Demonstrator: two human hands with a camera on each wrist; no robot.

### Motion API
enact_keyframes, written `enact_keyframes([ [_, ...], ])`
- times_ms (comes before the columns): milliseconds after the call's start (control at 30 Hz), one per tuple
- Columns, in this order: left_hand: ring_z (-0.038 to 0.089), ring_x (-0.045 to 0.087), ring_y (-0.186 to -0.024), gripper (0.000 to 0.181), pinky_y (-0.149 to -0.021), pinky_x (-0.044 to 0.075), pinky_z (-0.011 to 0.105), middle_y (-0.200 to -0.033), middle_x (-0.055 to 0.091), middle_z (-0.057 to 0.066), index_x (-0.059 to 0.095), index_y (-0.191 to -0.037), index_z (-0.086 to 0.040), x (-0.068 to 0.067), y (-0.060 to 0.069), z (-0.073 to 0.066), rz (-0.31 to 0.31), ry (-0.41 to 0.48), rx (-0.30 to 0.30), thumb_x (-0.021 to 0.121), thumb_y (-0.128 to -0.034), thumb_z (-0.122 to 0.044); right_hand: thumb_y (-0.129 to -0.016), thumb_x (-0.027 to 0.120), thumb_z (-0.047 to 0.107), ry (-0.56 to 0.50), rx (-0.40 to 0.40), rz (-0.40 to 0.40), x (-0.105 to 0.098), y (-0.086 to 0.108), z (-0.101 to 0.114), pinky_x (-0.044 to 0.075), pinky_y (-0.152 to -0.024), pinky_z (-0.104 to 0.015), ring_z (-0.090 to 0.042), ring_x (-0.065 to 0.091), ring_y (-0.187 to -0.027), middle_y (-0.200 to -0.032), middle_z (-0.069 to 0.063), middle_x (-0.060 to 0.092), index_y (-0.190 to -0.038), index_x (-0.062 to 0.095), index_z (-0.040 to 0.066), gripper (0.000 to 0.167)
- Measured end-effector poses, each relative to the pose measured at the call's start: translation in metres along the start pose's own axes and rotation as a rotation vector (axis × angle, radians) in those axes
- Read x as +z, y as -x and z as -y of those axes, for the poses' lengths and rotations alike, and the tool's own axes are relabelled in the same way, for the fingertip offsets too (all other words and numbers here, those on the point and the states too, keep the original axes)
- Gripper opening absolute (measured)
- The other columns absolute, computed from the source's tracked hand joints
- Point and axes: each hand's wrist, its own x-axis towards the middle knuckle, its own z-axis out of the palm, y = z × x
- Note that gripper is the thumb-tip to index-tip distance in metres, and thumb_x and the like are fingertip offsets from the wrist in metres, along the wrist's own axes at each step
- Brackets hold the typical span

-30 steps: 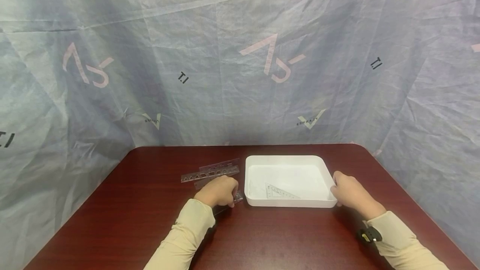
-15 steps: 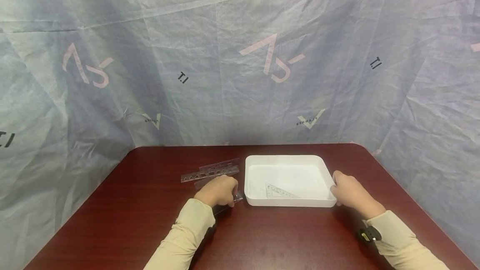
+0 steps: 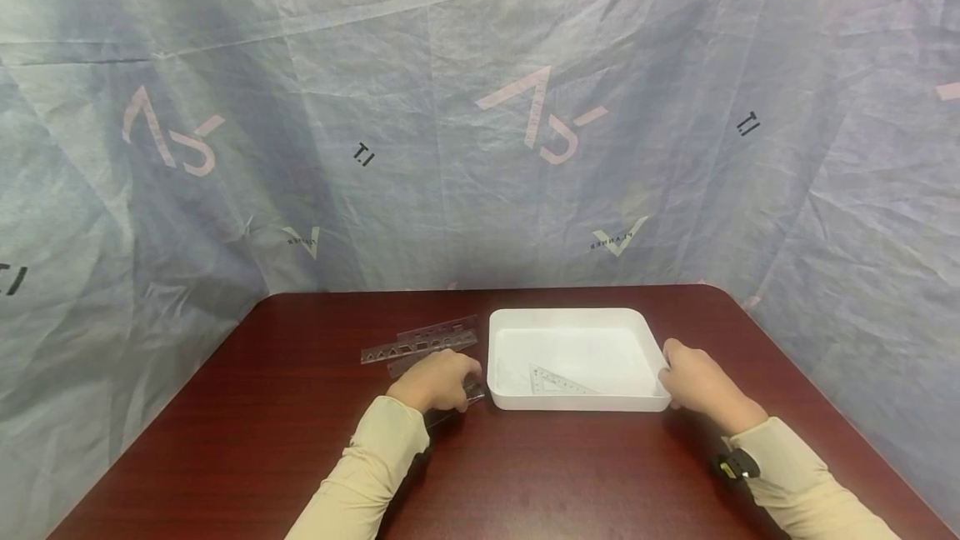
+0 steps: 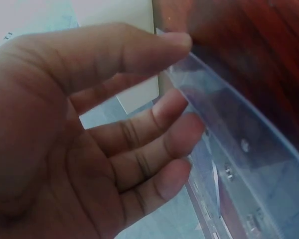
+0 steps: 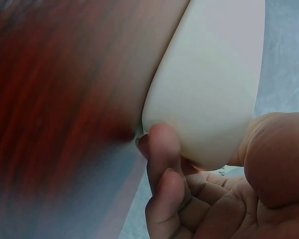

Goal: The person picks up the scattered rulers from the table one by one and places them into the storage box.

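Note:
My left hand [image 3: 437,382] is at the clear plastic rulers, left of the white tray [image 3: 581,402]. In the left wrist view, the thumb lies over one edge of a clear ruler [image 4: 259,139] and bent fingertips meet its other side; the index finger is mostly behind the thumb. My right hand [image 3: 701,386] grips the tray's right side near the front corner. In the right wrist view, fingers curl below the tray's corner [image 5: 204,99], with the thumb partly hidden behind it. A clear set square [image 3: 558,382] lies inside the tray, near its front wall.
A clear stencil ruler [image 3: 382,352] with cut-out shapes overlaps other clear rulers beyond the left hand. Everything rests on a dark red wooden table [image 3: 570,473]. A grey printed sheet [image 3: 420,190] hangs behind and at both sides.
The index finger of my left hand has lifted and straightened slightly. My right hand stays on the tray, and the tray and rulers keep their places; the head view has shifted slightly.

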Motion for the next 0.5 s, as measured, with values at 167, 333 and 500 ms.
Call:
enact_keyframes([
  [167, 0.011, 0.059, -0.086, 0.043, -0.079, 0.049, 0.032, -0.107, 0.072, -0.007, 0.076, -0.111, -0.021, 0.0009, 0.0001, -0.0004, 0.027, -0.007, 0.03, 0.079, -0.0701, -0.009, -0.084, 0.049, 0.002, -0.006, 0.006, -0.002, 0.0007, 0.0009, 0.0001, 0.044, -0.053, -0.033, -0.016, 0.054, -0.05, -0.065, -0.006, 0.052, -0.088, 0.047, 0.0, 0.005],
  [333, 0.011, 0.057, -0.083, 0.042, -0.079, 0.049, 0.032, -0.102, 0.071, -0.006, 0.075, -0.111, -0.02, 0.0004, 0.0009, -0.0012, 0.033, 0.006, 0.024, 0.08, -0.0699, -0.01, -0.083, 0.048, 0.002, -0.012, 0.0, -0.007, 0.0015, 0.0008, -0.0005, 0.044, -0.053, -0.033, -0.016, 0.054, -0.05, -0.066, -0.006, 0.052, -0.088, 0.047, 0.0, 0.005],
  [500, 0.011, 0.055, -0.078, 0.036, -0.075, 0.048, 0.031, -0.092, 0.069, -0.006, 0.075, -0.104, -0.019, -0.0005, 0.0001, -0.0006, 0.024, -0.011, 0.044, 0.08, -0.0694, -0.01, -0.083, 0.049, 0.002, -0.007, 0.004, -0.002, 0.0011, -0.0003, -0.0005, 0.043, -0.053, -0.033, -0.016, 0.054, -0.05, -0.065, -0.006, 0.053, -0.089, 0.048, -0.001, 0.006],
])
